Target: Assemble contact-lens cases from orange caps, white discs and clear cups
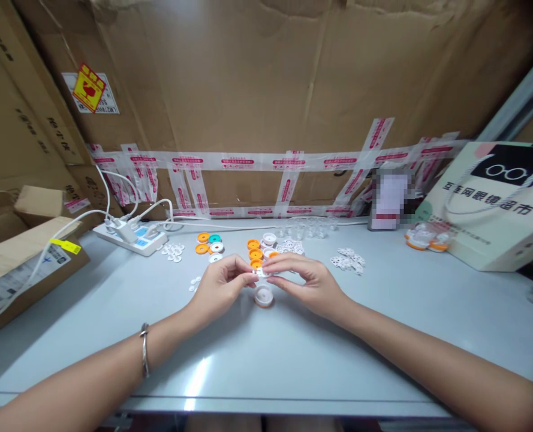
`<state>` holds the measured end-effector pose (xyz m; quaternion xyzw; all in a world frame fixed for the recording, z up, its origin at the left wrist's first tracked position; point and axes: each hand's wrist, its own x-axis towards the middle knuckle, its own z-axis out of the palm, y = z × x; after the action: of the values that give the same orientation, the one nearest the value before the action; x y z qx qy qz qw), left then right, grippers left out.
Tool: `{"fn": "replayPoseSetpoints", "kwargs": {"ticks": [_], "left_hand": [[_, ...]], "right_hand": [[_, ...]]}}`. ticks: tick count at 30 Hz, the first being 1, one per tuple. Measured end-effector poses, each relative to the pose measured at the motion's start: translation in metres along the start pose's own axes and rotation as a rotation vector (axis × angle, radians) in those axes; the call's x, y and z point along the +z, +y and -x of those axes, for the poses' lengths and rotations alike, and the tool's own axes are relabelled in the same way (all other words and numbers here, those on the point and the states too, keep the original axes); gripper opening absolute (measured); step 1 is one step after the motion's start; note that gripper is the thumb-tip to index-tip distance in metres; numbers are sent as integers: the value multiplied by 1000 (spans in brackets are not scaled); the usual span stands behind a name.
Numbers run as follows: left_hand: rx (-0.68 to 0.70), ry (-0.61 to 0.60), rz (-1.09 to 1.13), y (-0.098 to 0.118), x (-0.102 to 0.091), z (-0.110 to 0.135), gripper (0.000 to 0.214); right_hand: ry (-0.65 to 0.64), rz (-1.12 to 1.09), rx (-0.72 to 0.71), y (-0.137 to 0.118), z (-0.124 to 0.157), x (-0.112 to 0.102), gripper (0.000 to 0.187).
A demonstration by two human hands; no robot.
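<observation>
Above the middle of the table, my left hand (pixel 223 282) and my right hand (pixel 311 282) meet at a small white plastic piece (pixel 260 272). Both hands are closed on it, thumb against fingers, and its exact shape is partly hidden. Just below my fingertips a round white cup with an orange base (pixel 263 296) rests on the table. Behind my hands stand orange round cups (pixel 254 244) in a column, beside white ones (pixel 269 239). Farther left lie more orange rings (pixel 202 248), a teal ring (pixel 214 238) and white rings (pixel 216 246).
Small white discs (pixel 173 252) lie near a power strip (pixel 133 237) with cables. White flat pieces (pixel 348 261) and clear cups (pixel 311 227) are spread behind. A phone (pixel 388 201), orange-and-clear parts (pixel 428 236) and a paper bag (pixel 486 210) stand right; an open carton (pixel 27 264) stands left.
</observation>
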<state>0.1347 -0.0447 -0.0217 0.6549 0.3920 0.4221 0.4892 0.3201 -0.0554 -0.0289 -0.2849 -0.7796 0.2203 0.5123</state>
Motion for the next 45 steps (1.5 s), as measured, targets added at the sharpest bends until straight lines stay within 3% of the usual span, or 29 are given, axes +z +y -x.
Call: {"fn": "replayPoseSetpoints", "kwargs": {"ticks": [9,17,24,26,31,34,40,45], "left_hand": [[-34,-13,55,4,1,1,11],[-62,-25,88,7,3,3,13],[-56,-78,33,5,0,2,13],[18,-93,-82,5,-2,2,11],[400,-76,-524,3,-7,5,12],[541,-51,-631,2,-7,6,10],[614,-10,-664,1,-6,6,9],[655,3,-637,1,-6,7,9]], "right_hand": [[-21,238,-333,4,3,-1,23],[-11,353,-413,3,4,0,23],[-83,404,-438,3,4,-2,24],[-90,409,-434,3,4,-2,24],[-61,381,-364,1,4,-1,23],[-55,319,-280,-1,5,-1,22],[-26,234,-173,-1,6,1,18],[-7,287,-138,0,8,1,20]]}}
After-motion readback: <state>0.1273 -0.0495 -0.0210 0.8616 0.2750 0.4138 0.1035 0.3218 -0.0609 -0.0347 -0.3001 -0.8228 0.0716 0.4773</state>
